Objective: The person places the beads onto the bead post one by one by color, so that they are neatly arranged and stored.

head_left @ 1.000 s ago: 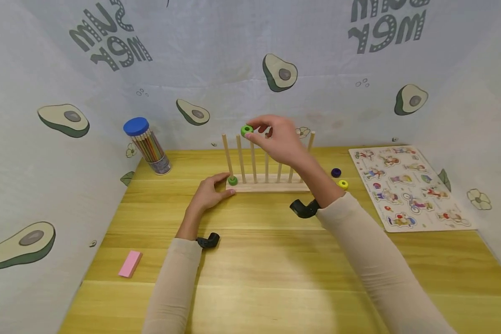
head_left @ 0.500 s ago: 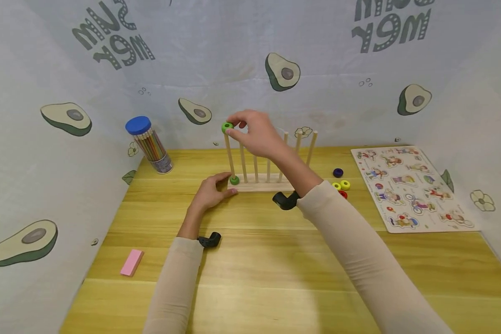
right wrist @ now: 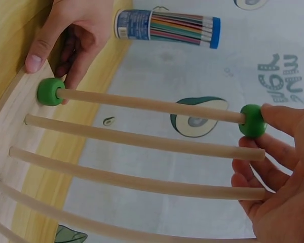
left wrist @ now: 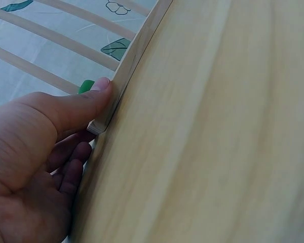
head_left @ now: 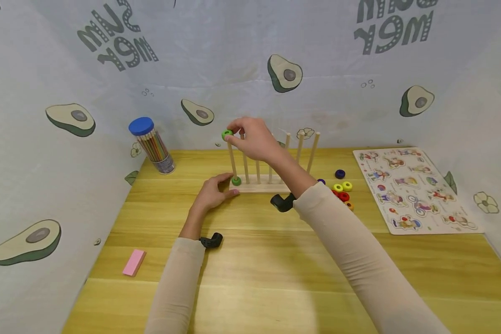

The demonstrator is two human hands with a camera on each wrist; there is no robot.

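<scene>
A wooden peg stand (head_left: pixel 259 188) with a row of upright pegs stands toward the back of the table. My left hand (head_left: pixel 210 192) grips the left end of its base, the thumb (left wrist: pixel 86 104) on the front face. Between thumb and fingertips, my right hand (head_left: pixel 254 140) pinches a green bead (right wrist: pixel 253 121) at the top of the leftmost peg (right wrist: pixel 152 106). In the right wrist view the peg's tip is inside that bead. A second green bead (right wrist: pixel 50 91) sits at the foot of the same peg. The other pegs that show carry no beads.
Loose beads lie right of the stand: dark blue (head_left: pixel 340 174), yellow (head_left: pixel 347 186), red (head_left: pixel 343 196) and orange, some partly behind the right forearm. A picture puzzle board (head_left: pixel 415 190) lies farther right. At left are a blue-lidded pencil tub (head_left: pixel 152 146) and a pink block (head_left: pixel 134 263).
My right hand has carried the green bead left, from near the third peg to the leftmost peg's top, then slightly down onto its tip. My left hand has kept its hold on the base.
</scene>
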